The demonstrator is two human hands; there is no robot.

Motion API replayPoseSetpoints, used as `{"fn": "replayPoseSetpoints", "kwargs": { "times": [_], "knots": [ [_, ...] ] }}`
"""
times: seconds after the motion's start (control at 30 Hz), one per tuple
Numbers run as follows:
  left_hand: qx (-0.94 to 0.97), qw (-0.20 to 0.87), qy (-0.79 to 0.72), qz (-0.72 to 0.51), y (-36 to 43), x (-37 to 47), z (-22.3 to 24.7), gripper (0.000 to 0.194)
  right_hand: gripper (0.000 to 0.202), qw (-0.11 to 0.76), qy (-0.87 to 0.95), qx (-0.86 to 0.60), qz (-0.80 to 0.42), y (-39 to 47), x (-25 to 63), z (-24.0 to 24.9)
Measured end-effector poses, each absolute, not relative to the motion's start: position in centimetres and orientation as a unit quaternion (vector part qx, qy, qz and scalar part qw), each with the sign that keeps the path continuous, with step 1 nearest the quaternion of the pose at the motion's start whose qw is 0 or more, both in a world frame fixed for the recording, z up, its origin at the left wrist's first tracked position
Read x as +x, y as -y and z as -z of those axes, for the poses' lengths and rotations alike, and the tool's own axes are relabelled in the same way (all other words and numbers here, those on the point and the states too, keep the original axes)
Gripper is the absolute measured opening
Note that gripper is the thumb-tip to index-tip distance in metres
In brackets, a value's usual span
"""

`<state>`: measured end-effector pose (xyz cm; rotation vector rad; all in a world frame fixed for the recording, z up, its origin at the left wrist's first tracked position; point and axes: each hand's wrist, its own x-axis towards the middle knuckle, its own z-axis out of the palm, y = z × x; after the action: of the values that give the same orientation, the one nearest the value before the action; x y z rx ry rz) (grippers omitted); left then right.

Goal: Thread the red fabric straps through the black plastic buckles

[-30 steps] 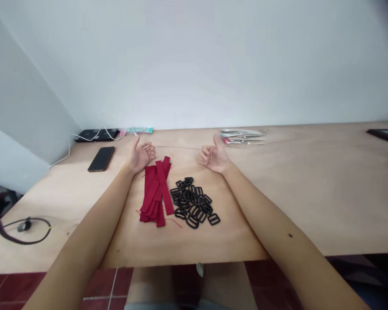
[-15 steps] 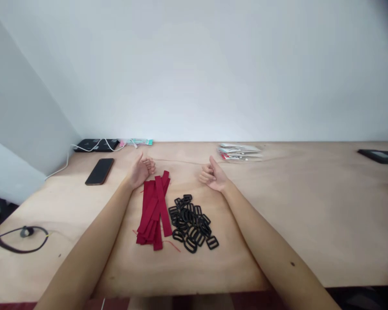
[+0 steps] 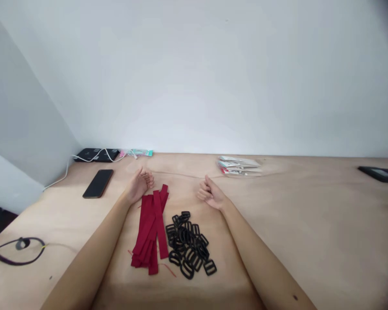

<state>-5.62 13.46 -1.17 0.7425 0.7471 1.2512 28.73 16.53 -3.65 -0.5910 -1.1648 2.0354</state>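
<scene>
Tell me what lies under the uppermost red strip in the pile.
Beneath the uppermost red strip lie other red strips, their near ends fanned out, on the table. Their covered parts, and anything hidden underneath them, cannot be seen.

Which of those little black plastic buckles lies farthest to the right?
The rectangular black plastic buckle with a centre bar, at the near right corner of the pile; every other buckle lies further left.
</scene>
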Motion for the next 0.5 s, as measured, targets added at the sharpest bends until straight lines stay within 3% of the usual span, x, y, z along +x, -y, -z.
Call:
{"fn": "replayPoseSetpoints", "kwargs": {
  "times": [0.2, 0.37, 0.5],
  "knots": [
    [0.333, 0.684, -0.333, -0.558, -13.5, -5.9, 1.8, 0.048, 0.072, 0.365, 0.463, -0.234, -0.773, -16.3, 28.7, 4.1],
    [0.331, 0.676, -0.316, -0.578, -12.9, -5.6, 2.0, 0.033, 0.069, 0.396, 0.486, -0.249, -0.738, -15.6, 28.2, 3.8],
    [0.355, 0.640, -0.326, -0.599, -12.3, -5.5, 1.3, 0.042, 0.063, 0.444, 0.544, -0.308, -0.641, -14.8, 27.1, 3.8]
  ]
}}
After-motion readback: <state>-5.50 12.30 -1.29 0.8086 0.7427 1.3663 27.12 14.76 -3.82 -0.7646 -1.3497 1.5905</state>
